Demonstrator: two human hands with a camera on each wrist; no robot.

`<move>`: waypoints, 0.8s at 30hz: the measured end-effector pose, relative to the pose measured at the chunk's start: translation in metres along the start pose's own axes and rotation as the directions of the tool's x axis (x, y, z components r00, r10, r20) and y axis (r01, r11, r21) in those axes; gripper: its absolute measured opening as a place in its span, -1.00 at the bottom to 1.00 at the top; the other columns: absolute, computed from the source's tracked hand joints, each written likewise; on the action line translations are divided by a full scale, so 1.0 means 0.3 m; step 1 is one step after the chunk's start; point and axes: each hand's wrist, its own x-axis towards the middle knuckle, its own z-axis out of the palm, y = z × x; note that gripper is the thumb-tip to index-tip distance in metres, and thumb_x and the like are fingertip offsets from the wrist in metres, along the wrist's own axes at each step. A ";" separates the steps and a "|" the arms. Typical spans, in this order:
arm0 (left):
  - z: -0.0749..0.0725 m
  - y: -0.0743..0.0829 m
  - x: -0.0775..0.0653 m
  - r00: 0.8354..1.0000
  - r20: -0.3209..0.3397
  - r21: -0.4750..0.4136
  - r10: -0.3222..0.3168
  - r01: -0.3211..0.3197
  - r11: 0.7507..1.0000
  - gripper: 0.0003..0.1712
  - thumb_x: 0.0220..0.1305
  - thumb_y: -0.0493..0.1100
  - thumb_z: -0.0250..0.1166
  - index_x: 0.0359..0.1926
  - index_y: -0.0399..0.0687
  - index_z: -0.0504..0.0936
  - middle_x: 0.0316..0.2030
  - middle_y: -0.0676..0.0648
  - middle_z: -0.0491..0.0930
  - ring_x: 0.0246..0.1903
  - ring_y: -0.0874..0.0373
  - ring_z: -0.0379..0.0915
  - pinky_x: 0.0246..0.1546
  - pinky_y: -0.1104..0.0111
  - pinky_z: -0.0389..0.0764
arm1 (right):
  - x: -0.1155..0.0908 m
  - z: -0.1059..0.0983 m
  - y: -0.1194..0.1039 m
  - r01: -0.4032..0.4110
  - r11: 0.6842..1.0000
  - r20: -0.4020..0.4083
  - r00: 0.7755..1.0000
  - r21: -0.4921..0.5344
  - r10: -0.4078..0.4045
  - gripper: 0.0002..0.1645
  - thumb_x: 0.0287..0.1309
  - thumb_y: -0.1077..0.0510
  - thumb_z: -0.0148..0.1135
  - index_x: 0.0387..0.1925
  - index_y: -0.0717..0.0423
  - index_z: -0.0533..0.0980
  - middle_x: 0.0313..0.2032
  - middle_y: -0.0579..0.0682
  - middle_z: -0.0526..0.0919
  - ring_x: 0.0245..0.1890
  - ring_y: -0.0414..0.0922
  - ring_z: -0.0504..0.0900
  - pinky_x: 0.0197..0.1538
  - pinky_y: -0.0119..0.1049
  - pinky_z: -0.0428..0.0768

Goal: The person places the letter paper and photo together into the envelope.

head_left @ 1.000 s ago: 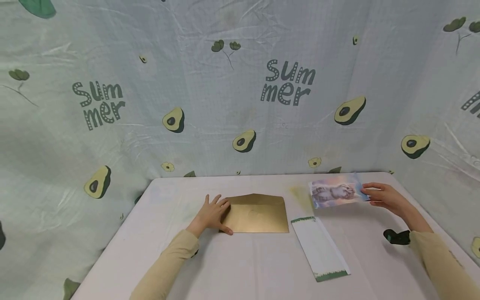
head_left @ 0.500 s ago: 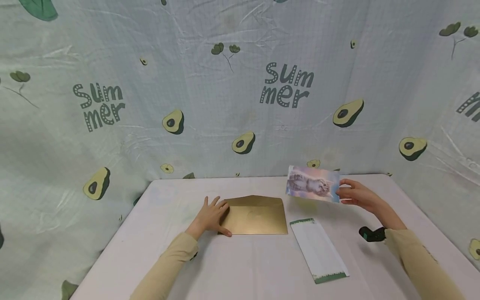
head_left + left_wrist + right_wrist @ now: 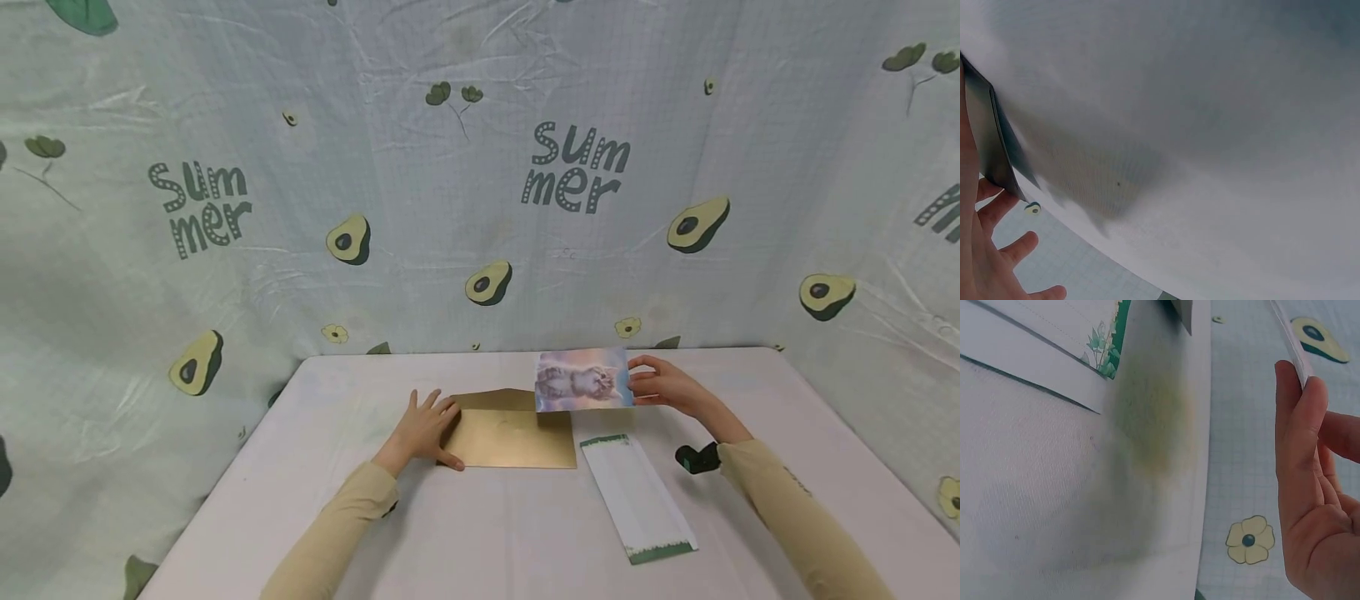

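A gold envelope [image 3: 506, 437] lies on the table with its flap raised on the far side. My left hand [image 3: 423, 429] rests at its left end, fingers spread, the thumb along the near corner. In the left wrist view the envelope [image 3: 988, 128] shows edge-on beside the fingers [image 3: 997, 209]. My right hand [image 3: 667, 387] pinches the right edge of a card [image 3: 581, 381] with a kitten on a pink and blue sky. The card is held up, overlapping the envelope's far right corner. From the right wrist, only the card's thin edge [image 3: 1291, 344] shows between the fingertips.
A long white envelope [image 3: 641, 500] with green borders lies right of the gold one. The pale tabletop [image 3: 480, 533] ends at a fabric backdrop [image 3: 420, 192] printed with avocados. A dark wrist device [image 3: 697, 458] sits at the right sleeve.
My right hand has carried the kitten card leftward, from the far right side of the table to over the gold envelope's right end. The left hand and both envelopes have stayed in place.
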 end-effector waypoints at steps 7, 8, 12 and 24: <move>-0.011 0.006 -0.002 1.000 0.022 -0.004 -0.013 0.013 1.000 0.25 -0.41 0.63 0.10 0.26 -0.05 0.22 0.24 -0.05 0.25 0.26 -0.08 0.10 0.12 -0.16 0.15 | 0.066 0.065 -0.012 -0.027 0.997 -0.114 0.993 -0.073 0.019 -0.41 0.17 0.17 0.05 0.16 0.30 0.10 -0.15 0.15 0.44 -0.41 -0.24 0.50 -0.28 -0.39 0.59; -0.013 0.006 -0.004 1.000 0.027 -0.005 -0.017 0.017 1.000 0.24 -0.40 0.63 0.10 0.26 -0.05 0.22 0.24 -0.05 0.24 0.26 -0.08 0.10 0.13 -0.16 0.15 | 0.074 0.075 -0.016 -0.031 0.996 -0.132 0.991 -0.078 0.020 -0.42 0.16 0.19 0.05 0.16 0.29 0.11 -0.13 0.19 0.44 -0.43 -0.25 0.50 -0.29 -0.39 0.59; -0.009 0.007 -0.005 0.999 0.027 -0.016 -0.018 0.018 1.000 0.24 -0.39 0.62 0.11 0.26 -0.05 0.23 0.23 -0.06 0.26 0.26 -0.09 0.10 0.12 -0.16 0.15 | 0.100 0.106 -0.030 -0.035 0.994 -0.203 0.979 -0.101 0.014 -0.44 0.13 0.27 0.01 0.16 0.30 0.12 -0.05 0.34 0.42 -0.47 -0.25 0.50 -0.34 -0.40 0.59; 0.006 0.002 0.001 1.000 0.010 0.007 -0.018 0.018 1.000 0.24 -0.41 0.64 0.09 0.26 -0.02 0.22 0.24 -0.03 0.25 0.26 -0.07 0.10 0.12 -0.15 0.16 | 0.159 0.123 -0.043 0.056 0.989 -0.357 0.929 -0.136 -0.102 -0.46 0.07 0.35 -0.05 0.16 0.26 0.21 -0.31 0.19 0.51 -0.60 -0.24 0.50 -0.37 -0.21 0.61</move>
